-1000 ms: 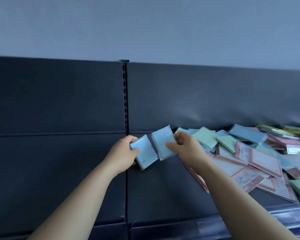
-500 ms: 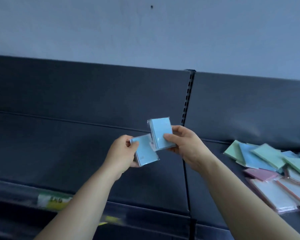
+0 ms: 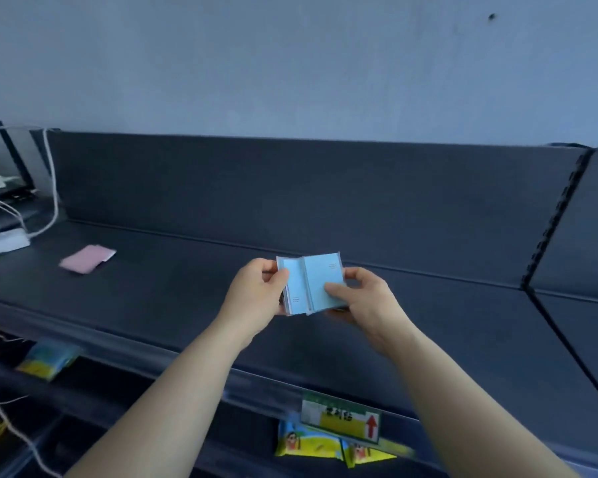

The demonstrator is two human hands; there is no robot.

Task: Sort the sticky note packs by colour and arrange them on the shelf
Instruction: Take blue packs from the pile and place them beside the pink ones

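Holding two blue packs side by side, the person lifts them just above the dark shelf (image 3: 159, 291). The left hand (image 3: 256, 298) pinches the left blue pack (image 3: 296, 288) with its thumb and curled fingers. The right hand (image 3: 363, 305) grips the right blue pack (image 3: 321, 277), thumb on top. The two packs touch. A pink pack (image 3: 87, 258) lies flat on the shelf, far off to the left. A price tag (image 3: 340, 420) sits on the shelf's front edge.

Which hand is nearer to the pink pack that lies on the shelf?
Left. The left hand is to the right of the pink pack, apart from it; the right hand is farther right. Both hold blue packs.
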